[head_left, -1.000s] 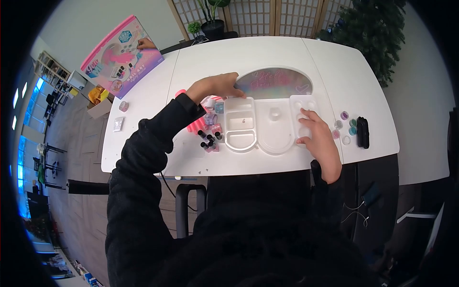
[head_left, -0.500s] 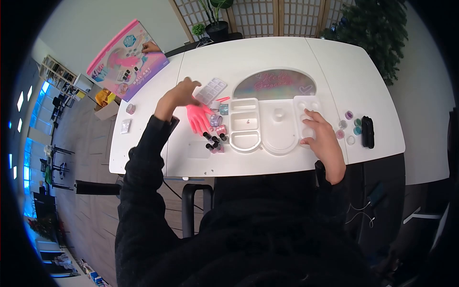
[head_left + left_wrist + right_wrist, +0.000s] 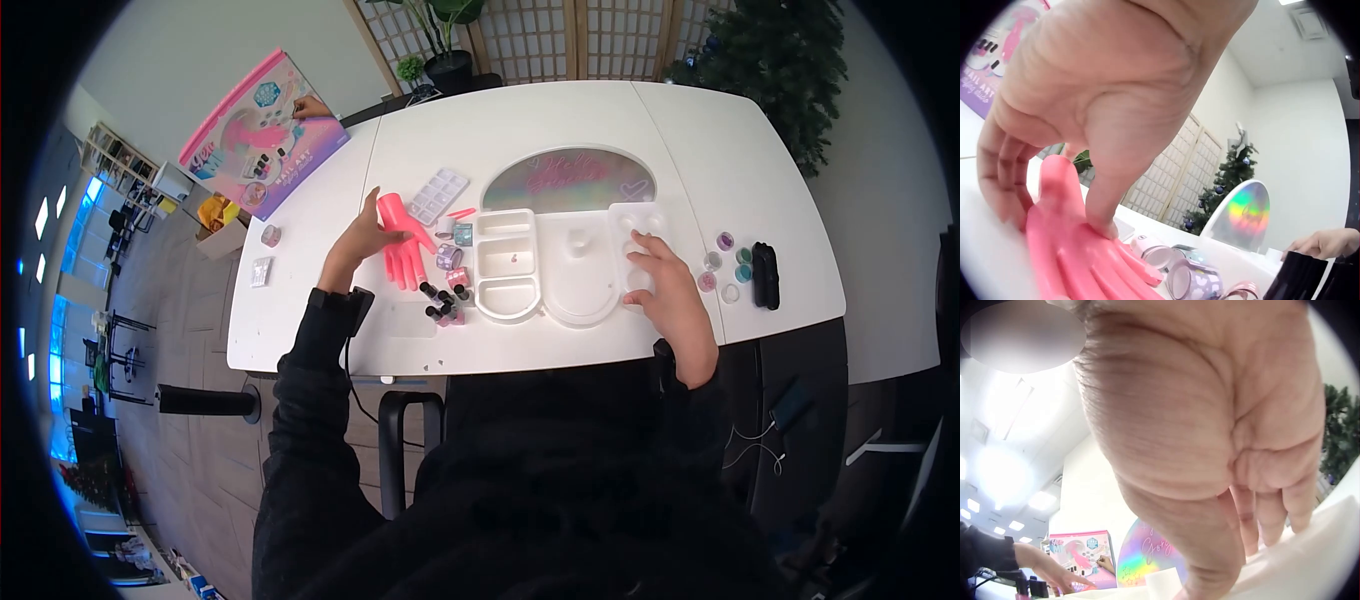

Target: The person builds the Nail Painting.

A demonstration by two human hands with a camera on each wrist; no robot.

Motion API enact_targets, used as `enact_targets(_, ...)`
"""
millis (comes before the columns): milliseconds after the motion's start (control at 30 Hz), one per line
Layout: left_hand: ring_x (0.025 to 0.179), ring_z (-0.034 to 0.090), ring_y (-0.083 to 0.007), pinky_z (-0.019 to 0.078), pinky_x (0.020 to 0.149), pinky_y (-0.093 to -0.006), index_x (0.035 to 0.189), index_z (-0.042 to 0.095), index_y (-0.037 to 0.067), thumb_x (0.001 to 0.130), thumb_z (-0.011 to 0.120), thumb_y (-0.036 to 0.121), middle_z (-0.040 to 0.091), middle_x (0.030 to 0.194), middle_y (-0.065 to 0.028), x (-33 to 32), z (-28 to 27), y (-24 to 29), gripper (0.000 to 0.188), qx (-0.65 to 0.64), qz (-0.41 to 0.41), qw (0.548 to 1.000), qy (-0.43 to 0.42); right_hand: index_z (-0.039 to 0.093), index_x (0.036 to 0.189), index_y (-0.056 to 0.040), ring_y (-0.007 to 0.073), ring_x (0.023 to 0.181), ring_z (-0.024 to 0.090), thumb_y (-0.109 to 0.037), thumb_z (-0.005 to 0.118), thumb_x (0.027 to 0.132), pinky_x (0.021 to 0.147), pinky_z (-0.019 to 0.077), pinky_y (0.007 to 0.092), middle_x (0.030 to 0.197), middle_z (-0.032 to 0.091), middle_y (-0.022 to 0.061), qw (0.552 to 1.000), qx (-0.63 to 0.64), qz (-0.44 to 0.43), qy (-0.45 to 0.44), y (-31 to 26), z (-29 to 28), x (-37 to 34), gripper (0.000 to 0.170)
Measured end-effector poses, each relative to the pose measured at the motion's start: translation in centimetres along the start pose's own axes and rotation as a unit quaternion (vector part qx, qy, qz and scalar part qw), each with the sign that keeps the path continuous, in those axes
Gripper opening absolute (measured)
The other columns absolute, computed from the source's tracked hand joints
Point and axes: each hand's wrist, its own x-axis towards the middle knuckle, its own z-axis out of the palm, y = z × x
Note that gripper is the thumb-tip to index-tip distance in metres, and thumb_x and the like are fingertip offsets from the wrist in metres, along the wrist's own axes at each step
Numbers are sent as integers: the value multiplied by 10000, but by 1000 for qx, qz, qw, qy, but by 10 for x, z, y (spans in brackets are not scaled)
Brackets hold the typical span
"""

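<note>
My left hand grips a pink plastic model hand lying on the left of the table. In the left wrist view, the thumb and fingers straddle the model hand near its wrist end. With fingers spread, my right hand rests on the right section of a white plastic tray. Its fingertips touch the round-welled part, and the thumb lies by the inner edge. Behind the tray stands a shiny half-round mirror-like panel. Between the model hand and tray are several dark-capped nail polish bottles.
A lidded compartment box and small jars lie left of the tray. Several small round pots and a black case sit at the right. A nail art box stands at the back left.
My left hand has moved left from the tray's top corner, then down onto the pink model hand, which now lies turned. The right hand stays on the tray.
</note>
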Motion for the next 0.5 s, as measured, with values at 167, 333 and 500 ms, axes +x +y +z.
enact_targets(167, 990, 736, -203, 592, 878, -352, 1511, 432, -66, 810, 909, 184, 710, 1225, -209, -17, -18, 7, 884, -165, -33, 986, -19, 696, 1217, 83, 363, 1407, 525, 75, 860, 678, 1099, 518, 412, 1522, 558, 151, 1000, 3, -3, 8, 4, 4, -2, 564)
enact_targets(333, 936, 734, -159, 589, 840, -313, 1263, 653, -48, 939, 752, 50, 739, 1115, -93, -46, -57, 23, 352, -278, 81, 956, 46, 694, 1216, 87, 379, 1376, 547, 100, 841, 679, 1070, 537, 416, 1523, 555, 157, 1000, 15, 1, 12, 5, 5, -1, 557)
enact_targets(500, 995, 718, -155, 571, 907, -315, 1409, 563, -31, 968, 728, 66, 714, 1216, -124, -93, -25, 105, 480, -299, 155, 942, 14, 701, 1207, 79, 396, 1303, 592, 108, 835, 669, 1026, 560, 425, 1500, 569, 161, 1000, 4, 1, 13, -1, 2, -1, 555)
